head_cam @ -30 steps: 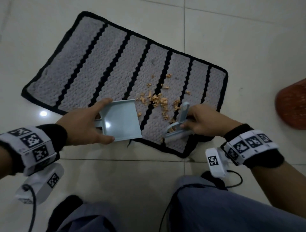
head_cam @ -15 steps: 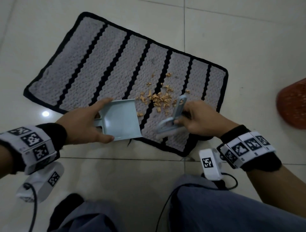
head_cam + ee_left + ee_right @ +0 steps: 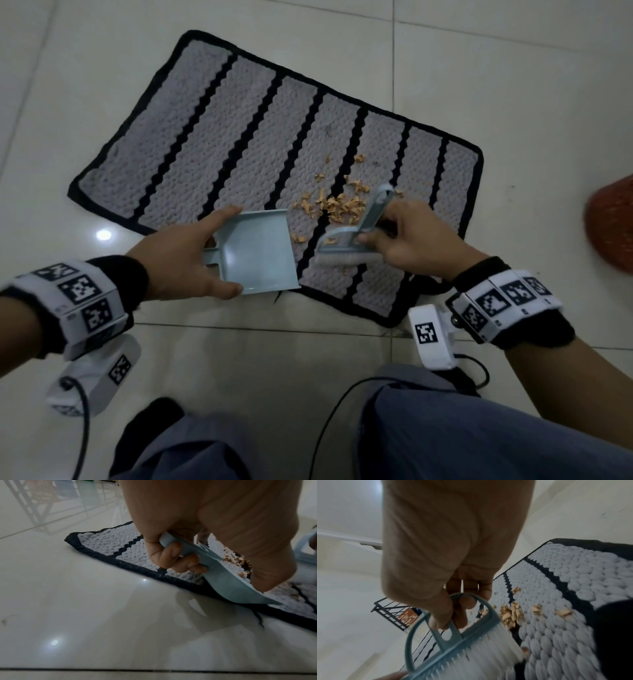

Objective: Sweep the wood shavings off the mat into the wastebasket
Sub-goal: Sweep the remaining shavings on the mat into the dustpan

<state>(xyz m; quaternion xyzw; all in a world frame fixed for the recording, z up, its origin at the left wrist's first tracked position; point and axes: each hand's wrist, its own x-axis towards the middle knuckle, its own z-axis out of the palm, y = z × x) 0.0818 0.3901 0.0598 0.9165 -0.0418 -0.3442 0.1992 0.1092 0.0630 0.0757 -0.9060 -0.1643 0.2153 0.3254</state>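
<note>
Brush now nearer dustpan, each gripped by curled fingers.

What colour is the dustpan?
Pale blue-green dustpan, clearest in the head view.

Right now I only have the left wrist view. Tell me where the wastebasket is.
Observer: The head view shows the orange wastebasket on the floor at the far right, off the mat, beyond the right hand.
Operator: Report what that hand has.
Observer: It grips a blue brush by the handle, bristles down toward the mat, just right of the dustpan.
Operator: Say whether the pan holds anything.
Observer: Its inside looks bare. Most wood shavings lie on the mat just past the brush head, with a few by the pan's lip.
</note>
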